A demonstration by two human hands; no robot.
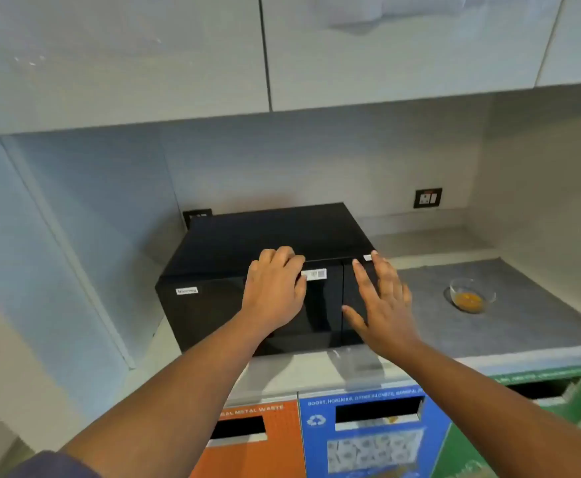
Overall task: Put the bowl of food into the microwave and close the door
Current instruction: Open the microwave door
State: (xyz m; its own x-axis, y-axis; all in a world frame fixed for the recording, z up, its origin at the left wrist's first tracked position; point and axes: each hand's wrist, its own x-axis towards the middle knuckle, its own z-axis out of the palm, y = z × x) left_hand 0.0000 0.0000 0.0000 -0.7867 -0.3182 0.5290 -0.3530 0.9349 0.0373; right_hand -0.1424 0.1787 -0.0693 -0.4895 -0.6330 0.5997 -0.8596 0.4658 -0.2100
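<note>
1. A black microwave [265, 270] sits on a pale counter [510, 326] under white cabinets [385, 50]. Its door [247, 305] looks shut, with no gap showing along the seam.
2. Below the microwave, at the counter's front, three waste bins stand side by side: an orange bin [265, 450], a blue bin [368, 436] and a green bin [523, 426].
3. The left hand [275, 288] rests against the microwave's top front edge, above the door. Its fingers [282, 257] curl over that edge and grip nothing else.
4. The right hand [382, 301] hangs in front of the microwave's right panel, fingers spread flat and open, empty. Whether it touches the panel cannot be told.
5. The glass bowl [472, 294], holding a little orange food, stands on the counter well to the right of the microwave, apart from both hands.
6. On the wall behind and right of the microwave is a socket [427, 198].
7. Judged step: opening the door, the first stage; the bowl is not yet moved.
8. The next move likely calls for pulling the door open, bracing the microwave so it does not slide, then reaching right for the bowl.
</note>
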